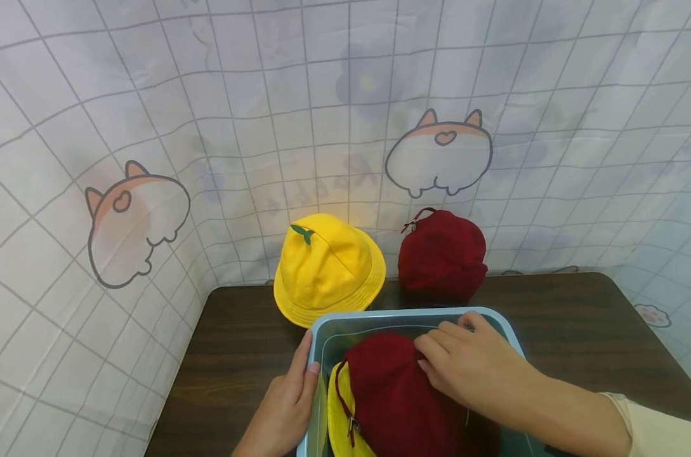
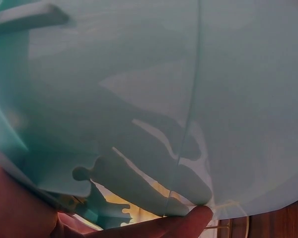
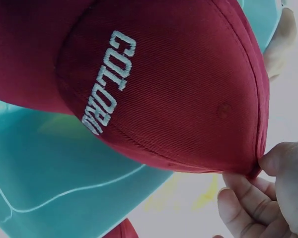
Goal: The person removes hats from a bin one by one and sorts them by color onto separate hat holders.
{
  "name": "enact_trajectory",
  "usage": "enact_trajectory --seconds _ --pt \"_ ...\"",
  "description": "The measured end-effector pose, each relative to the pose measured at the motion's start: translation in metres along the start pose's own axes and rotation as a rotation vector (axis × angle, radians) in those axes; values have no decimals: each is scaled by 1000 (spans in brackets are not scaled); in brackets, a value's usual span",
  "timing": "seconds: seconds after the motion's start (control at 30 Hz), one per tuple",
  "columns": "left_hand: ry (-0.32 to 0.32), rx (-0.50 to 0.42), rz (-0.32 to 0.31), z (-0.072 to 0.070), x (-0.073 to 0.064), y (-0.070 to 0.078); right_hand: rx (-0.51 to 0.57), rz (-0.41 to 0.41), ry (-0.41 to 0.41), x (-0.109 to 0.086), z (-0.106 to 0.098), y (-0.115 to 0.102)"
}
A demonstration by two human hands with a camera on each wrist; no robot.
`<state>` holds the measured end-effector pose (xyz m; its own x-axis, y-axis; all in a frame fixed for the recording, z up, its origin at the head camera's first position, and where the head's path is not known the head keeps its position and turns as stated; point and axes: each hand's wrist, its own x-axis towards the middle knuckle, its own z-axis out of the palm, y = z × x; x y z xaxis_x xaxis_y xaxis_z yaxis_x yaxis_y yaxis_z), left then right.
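Note:
A dark red baseball cap (image 1: 393, 393) with pale stitched lettering lies in a light blue plastic bin (image 1: 379, 313). My right hand (image 1: 473, 362) pinches the cap's crown between thumb and fingers, plain in the right wrist view, where the red cap (image 3: 184, 89) shows its front. Beneath it, the brim of a yellow hat (image 1: 339, 412) sticks out on the left. My left hand (image 1: 285, 406) grips the bin's left rim, its fingers along the wall. Close up in the left wrist view, the bin wall (image 2: 114, 54) hides most of the bin's surroundings.
Behind the bin, a yellow bucket hat (image 1: 328, 266) with a green sprout stands on the dark wooden table (image 1: 231, 355). To its right is another dark red cap (image 1: 442, 254) with its strap loop up. A patterned cloth (image 1: 299, 127) hangs at the back and sides.

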<state>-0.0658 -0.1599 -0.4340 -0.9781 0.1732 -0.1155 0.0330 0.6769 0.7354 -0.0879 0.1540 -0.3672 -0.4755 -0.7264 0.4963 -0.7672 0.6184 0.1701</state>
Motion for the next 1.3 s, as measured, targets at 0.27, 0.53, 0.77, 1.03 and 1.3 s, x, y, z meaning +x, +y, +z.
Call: enact_trajectory --seconds 0.27,0.53,0.77,1.03,1.3 --pt "4 -1 20 1 1 -2 -48 21 100 4 -15 3" --pt "-4 -5 15 0 1 -1 -35 65 116 10 -36 10" --pt "20 8 34 1 -2 0 -57 126 130 21 -59 20" --pt "46 29 42 1 -3 2 9 312 46 34 -91 34" --pt "28 20 36 1 -2 1 46 349 153 56 -113 54"
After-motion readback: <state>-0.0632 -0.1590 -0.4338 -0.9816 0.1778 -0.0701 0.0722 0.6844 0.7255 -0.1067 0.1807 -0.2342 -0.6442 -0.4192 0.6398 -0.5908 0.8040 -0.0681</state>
